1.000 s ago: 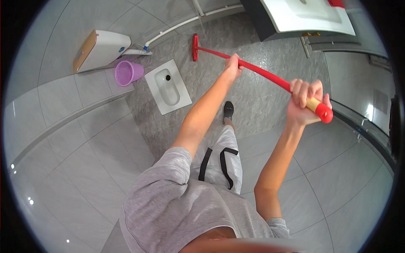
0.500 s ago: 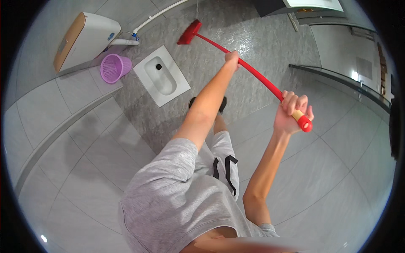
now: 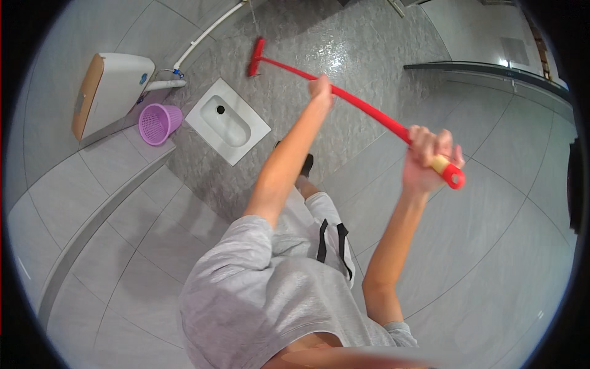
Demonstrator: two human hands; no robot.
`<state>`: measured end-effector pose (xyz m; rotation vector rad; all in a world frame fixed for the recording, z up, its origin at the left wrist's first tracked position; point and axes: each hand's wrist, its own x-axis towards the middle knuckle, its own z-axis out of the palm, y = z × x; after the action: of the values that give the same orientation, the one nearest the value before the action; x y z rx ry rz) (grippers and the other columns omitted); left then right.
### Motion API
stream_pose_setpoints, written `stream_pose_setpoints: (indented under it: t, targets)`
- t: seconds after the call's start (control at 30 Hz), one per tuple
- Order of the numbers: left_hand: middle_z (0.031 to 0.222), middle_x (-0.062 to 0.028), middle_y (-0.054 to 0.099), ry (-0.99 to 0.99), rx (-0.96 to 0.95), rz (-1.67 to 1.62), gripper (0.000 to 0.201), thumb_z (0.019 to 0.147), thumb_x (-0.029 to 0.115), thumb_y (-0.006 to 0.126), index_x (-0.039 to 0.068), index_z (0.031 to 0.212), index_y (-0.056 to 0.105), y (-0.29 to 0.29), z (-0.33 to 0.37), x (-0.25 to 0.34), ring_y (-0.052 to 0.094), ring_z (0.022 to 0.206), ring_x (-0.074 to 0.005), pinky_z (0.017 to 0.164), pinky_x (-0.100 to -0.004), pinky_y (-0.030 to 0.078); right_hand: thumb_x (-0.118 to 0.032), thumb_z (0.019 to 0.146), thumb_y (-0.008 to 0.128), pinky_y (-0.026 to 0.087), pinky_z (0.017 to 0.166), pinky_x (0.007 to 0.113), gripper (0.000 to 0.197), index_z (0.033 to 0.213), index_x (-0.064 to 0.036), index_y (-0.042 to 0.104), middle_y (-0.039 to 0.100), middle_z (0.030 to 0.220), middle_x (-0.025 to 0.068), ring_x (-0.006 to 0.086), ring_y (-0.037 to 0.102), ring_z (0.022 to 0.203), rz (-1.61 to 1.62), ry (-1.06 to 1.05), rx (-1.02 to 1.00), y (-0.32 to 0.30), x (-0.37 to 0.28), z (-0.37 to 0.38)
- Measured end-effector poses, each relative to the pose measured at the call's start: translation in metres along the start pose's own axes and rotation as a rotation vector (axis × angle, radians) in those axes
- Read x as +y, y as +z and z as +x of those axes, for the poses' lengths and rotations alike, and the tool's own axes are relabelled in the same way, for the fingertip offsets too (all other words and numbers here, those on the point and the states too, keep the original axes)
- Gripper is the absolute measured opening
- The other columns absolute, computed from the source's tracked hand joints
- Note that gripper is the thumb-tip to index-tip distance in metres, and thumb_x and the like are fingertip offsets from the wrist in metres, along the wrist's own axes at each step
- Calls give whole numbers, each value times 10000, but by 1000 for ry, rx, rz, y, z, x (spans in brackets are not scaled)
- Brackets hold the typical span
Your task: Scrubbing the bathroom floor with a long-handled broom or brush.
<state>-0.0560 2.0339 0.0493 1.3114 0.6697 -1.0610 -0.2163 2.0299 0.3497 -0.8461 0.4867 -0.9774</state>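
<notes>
A long red broom [image 3: 369, 111] slants from the upper middle down to the right. Its red bristle head [image 3: 256, 57] is on the wet grey floor, past the far side of the white squat toilet [image 3: 252, 136]. My left hand [image 3: 321, 91] is wrapped round the handle about midway. Near the top end my right hand [image 3: 426, 157] grips the handle, with a cream band and red end cap sticking out past the fingers. Both arms reach forward, the left farther out.
A purple basket [image 3: 158, 123] stands on the raised tiled ledge [image 3: 101, 178] at left. Above it hangs a white cistern [image 3: 117, 92], with a white pipe [image 3: 209, 34] along the wall. A dark-framed glass partition edge [image 3: 485, 67] runs at the right. The toilet basin is sunk into the floor.
The broom head has swung a little left and turned, its bristle side less visible. My left hand went with it, while both hands kept their hold. The whole view has shifted slightly.
</notes>
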Motion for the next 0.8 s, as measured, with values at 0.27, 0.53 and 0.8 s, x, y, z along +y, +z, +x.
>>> stream_pose_setpoints:
  t: [0.27, 0.53, 0.8]
  targets:
    - [654, -70, 489, -199, 4, 95, 96, 847, 150, 453, 76, 803, 495, -12, 38, -51, 438, 446, -172, 324, -316, 269, -435, 900, 227, 291, 651, 324, 409, 643, -131, 320, 318, 441, -2, 149, 254, 513, 6, 130, -2, -56, 7, 1]
    - [623, -42, 429, -422, -351, -284, 62, 811, 91, 471, 90, 766, 429, 140, -20, -88, 429, 499, -155, 408, -286, 310, -443, 913, 166, 282, 591, 313, 475, 648, -110, 377, 338, 470, -6, 143, 266, 505, -239, 87, -189, -64, -82, 37]
    - [638, -5, 493, -228, -256, -146, 101, 804, 119, 552, 114, 742, 472, 151, -96, -87, 499, 586, -135, 578, -278, 467, -434, 926, 153, 288, 574, 327, 485, 646, -109, 380, 338, 461, -16, 141, 252, 472, -105, -83, -187, -96, -146, 32]
